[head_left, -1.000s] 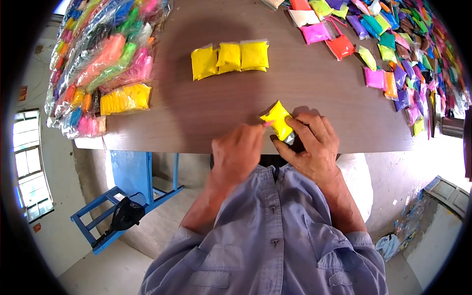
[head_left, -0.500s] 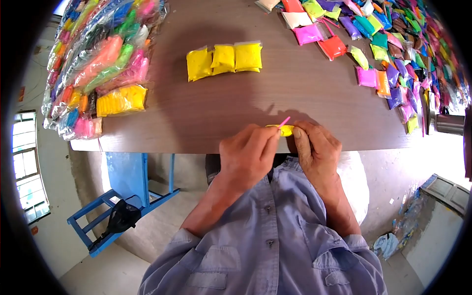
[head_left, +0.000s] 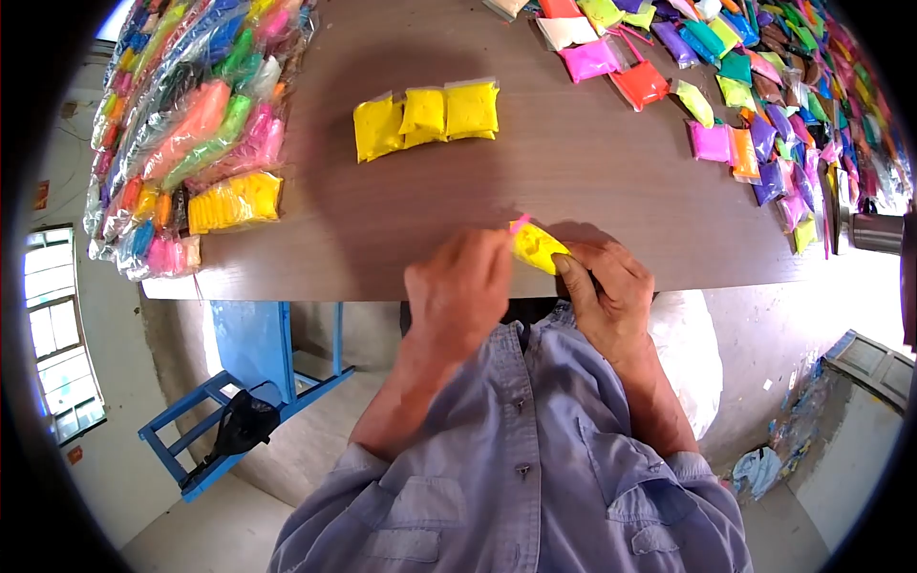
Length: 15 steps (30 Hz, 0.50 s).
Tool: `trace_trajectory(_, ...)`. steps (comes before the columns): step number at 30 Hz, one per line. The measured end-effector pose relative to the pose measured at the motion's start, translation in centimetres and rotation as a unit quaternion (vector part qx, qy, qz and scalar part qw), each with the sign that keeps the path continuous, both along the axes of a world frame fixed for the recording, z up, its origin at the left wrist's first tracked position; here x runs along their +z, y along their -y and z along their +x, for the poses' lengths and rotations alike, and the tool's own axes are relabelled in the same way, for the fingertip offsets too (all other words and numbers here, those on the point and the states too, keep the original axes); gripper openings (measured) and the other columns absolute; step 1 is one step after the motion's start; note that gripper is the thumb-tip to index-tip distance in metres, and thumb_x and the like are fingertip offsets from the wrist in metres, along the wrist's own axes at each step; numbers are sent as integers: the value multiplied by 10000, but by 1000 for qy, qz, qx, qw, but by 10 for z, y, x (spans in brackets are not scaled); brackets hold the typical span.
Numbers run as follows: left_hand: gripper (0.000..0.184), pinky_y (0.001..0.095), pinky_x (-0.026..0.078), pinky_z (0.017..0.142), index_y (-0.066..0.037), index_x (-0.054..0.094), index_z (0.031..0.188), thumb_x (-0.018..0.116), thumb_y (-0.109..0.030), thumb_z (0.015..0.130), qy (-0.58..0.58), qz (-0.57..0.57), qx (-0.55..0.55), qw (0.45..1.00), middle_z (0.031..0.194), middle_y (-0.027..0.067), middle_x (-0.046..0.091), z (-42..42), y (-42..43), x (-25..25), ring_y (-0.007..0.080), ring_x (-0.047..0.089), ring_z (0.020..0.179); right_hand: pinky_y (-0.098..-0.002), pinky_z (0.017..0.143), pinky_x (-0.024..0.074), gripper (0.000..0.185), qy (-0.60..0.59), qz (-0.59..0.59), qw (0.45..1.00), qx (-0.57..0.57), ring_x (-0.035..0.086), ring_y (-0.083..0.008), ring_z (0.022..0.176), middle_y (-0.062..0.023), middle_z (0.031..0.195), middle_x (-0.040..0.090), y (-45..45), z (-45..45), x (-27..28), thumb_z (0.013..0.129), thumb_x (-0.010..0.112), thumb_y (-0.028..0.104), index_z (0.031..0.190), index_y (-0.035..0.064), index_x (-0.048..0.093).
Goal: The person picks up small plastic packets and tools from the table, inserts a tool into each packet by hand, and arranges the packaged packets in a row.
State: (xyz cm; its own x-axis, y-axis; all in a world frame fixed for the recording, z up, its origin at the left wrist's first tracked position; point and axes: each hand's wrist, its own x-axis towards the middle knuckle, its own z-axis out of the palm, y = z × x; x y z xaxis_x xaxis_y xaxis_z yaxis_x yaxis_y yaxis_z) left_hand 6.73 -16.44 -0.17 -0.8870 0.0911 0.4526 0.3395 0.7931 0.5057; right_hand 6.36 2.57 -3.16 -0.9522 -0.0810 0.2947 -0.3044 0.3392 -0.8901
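My right hand [head_left: 611, 286] pinches one end of a small yellow packet [head_left: 538, 248] between thumb and fingers, just above the table's near edge. The packet looks soft and is tilted, its far end turned toward my left hand [head_left: 460, 285]. That hand is closed and somewhat blurred, and a thin pink stick [head_left: 520, 224] pokes out from its fingertips at the packet's upper left end. Whether stick and packet touch, I cannot tell. Farther off on the table, more yellow packets [head_left: 426, 116] lie side by side in a short row, some stacked.
Clear bags of colourful packets [head_left: 205, 124] pile up on the left, with a bag of yellow packets [head_left: 235, 202] beside them. Many loose coloured packets [head_left: 735, 95] cover the table's right side. A blue chair [head_left: 250, 349] with a black bag [head_left: 246, 420] stands below left.
The yellow packet has tipped up and now shows more of its face. My left hand has shifted slightly left with the pink stick, of which less shows. My right hand keeps its hold.
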Motion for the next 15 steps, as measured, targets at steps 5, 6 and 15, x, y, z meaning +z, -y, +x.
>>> trace_trajectory(5, 115, 383, 508, 532, -59, 706, 950, 784, -4, 885, 10, 50, 29, 998, 771, 100, 667, -1, 4, 10, 296, 667, 616, -346, 628, 543, 98, 10, -13, 1000, -10, 676, -239, 695, -136, 865, 721, 1, 1, 1, 889, 759, -52, 982, -23, 739)
trace_trajectory(6, 105, 386, 512, 540, -60, 707, 949, 779, -8, 893, 28, 60, 4, 998, 777, 97, 672, 4, -4, 16, 298, 670, 625, -407, 686, 567, 146, 58, -33, 998, -19, 704, -328, 757, -162, 879, 722, 1, 3, 2, 836, 775, -57, 971, -6, 752)
trace_trajectory(15, 122, 388, 530, 564, -69, 705, 940, 791, -5, 880, 17, 43, 29, 999, 796, 100, 691, -4, -1, -5, 300, 679, 639, -324, 603, 515, 62, -17, 43, 999, -14, 654, -203, 655, -135, 835, 707, 1, 0, 3, 934, 721, -56, 996, -56, 727)
